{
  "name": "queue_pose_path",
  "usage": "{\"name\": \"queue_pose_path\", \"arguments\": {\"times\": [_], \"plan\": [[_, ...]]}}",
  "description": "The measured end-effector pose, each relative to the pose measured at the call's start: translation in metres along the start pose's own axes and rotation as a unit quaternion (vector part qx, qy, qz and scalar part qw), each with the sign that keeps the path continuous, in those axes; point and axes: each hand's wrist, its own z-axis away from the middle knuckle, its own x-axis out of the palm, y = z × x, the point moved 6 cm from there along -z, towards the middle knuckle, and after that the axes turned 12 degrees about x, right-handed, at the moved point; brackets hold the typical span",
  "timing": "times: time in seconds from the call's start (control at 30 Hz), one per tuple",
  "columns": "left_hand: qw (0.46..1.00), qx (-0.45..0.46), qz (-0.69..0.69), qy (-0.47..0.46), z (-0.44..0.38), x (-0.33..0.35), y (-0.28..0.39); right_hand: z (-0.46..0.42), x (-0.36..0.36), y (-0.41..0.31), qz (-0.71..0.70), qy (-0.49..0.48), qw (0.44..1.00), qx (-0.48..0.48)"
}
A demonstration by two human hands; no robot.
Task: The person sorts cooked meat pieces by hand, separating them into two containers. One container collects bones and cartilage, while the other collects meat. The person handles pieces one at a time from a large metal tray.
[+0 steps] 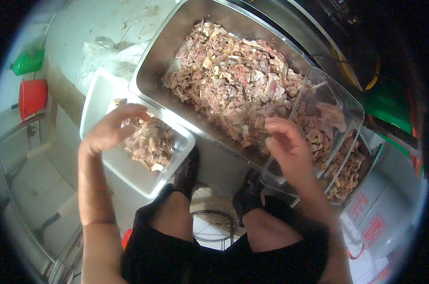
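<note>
My left hand (pixel 115 127) hovers over a white plastic tub (pixel 120 177), thumb and fingers apart. Bony, pale brown scraps (pixel 148 142) lie heaped in that tub. A large, deep stainless steel tray (pixel 157 60) stretches across the space before me, piled with shredded cooked meat (pixel 235 74) mixed with paler bits. Over the near right part of the tray is my right hand (pixel 289 149), fingers curled with a gap to the thumb and nothing visible between them. Beside it, a clear plastic container (pixel 356 106) rests across the tray's right end, with some meat (pixel 330 115) in it.
Clear plastic bags (pixel 107 56) lie behind the white tub. A red bucket (pixel 33 97) and a green plastic container (pixel 28 62) are at far left. A white box with red writing (pixel 367 213) stands at right. Between my feet is a round wire stand (pixel 212 227).
</note>
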Motion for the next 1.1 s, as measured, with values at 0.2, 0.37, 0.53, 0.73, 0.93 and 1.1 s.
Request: {"name": "queue_pose_path", "arguments": {"times": [0.2, 0.37, 0.53, 0.73, 0.93, 1.1], "plan": [[0.987, 0.042, -0.036, 0.154, -0.098, -0.02, -0.013, -0.012, -0.003, -0.004, 0.031, 0.019, 0.998, -0.042], [0.888, 0.15, -0.421, 0.107, -0.223, -0.012, -0.029, -0.017, -0.009, 0.0, 0.022, 0.022, 0.999, -0.012], [0.855, 0.11, -0.507, -0.009, -0.289, -0.012, -0.061, -0.02, -0.02, -0.002, 0.036, 0.026, 0.999, 0.013], [0.865, 0.062, -0.497, -0.036, -0.307, -0.016, -0.077, -0.022, -0.027, -0.001, 0.046, 0.038, 0.998, 0.025], [0.884, 0.047, -0.463, -0.039, -0.292, -0.021, -0.082, -0.027, -0.022, -0.003, 0.044, 0.008, 0.998, 0.043], [0.897, 0.032, -0.439, -0.032, -0.276, -0.015, -0.085, -0.032, -0.017, -0.007, 0.059, 0.009, 0.998, 0.017]]}}
